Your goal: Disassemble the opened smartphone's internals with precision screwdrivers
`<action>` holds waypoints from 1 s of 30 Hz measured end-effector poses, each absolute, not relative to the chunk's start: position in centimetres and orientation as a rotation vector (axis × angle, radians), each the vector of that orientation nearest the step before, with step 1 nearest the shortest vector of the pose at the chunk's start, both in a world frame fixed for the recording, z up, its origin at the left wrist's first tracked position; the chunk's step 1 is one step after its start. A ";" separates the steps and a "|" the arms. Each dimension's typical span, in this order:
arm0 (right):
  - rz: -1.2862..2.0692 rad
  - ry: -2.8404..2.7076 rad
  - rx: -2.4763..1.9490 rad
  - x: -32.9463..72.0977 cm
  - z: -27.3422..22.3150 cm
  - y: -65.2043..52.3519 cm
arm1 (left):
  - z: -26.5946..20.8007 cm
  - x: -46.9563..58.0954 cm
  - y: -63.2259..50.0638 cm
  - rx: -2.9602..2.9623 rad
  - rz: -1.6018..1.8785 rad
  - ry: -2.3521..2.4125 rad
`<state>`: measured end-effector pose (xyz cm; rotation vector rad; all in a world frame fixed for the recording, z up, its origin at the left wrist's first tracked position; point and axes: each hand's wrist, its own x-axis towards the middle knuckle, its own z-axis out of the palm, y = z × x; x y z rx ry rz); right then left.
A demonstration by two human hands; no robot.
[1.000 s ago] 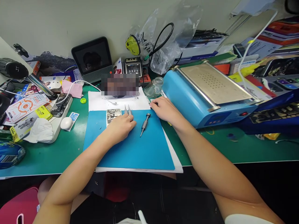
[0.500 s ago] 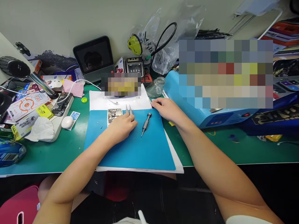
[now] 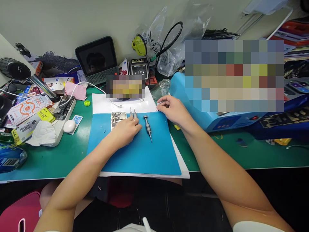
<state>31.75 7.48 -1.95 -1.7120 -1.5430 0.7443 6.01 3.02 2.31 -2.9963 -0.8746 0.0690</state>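
My left hand (image 3: 127, 130) is closed around a pair of tweezers (image 3: 133, 113), whose two tips point away from me. Beside that hand, partly covered by it, an opened phone (image 3: 117, 118) with bare internals lies on the blue mat (image 3: 140, 158). A dark grey precision screwdriver (image 3: 148, 127) rests on the mat between my hands, its tip toward the front right. At the mat's far right corner, my right hand (image 3: 172, 109) has its fingers curled toward the thumb near something thin and pale. I cannot make out what they hold.
Behind my right hand stands a glass jar (image 3: 162, 88), beside a light-blue machine (image 3: 217, 124). A tablet-like screen (image 3: 98, 59) leans at the back. Boxes, a crumpled tissue (image 3: 45, 133) and a white mouse-shaped item (image 3: 69, 126) crowd the left. A white cable (image 3: 90, 84) crosses there.
The screwdriver has swung round on the mat; its tip pointed front left before and now points front right. My right hand's fingers have shifted and lifted slightly. My left hand is nearly still.
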 end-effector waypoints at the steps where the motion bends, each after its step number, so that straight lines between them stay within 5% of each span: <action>1: 0.703 -1.533 -1.725 31.7 -1.8 7.4 | 2.3 6.0 3.1 -2.998 0.073 -0.876; 9: 0.153 -1.651 -1.825 31.1 2.2 5.3 | 2.4 5.6 3.6 -2.972 0.019 -0.867; 14: 0.125 -1.576 -1.726 32.5 4.7 -0.3 | 2.6 5.5 4.2 -2.964 -0.059 -0.816; 19: 0.328 -1.105 -1.685 36.6 0.8 -8.0 | 2.4 5.4 4.7 -2.974 -0.094 -0.778; 30: 0.045 -0.964 -1.928 44.7 -6.2 -14.1 | 2.9 5.4 4.8 -2.985 -0.101 -0.775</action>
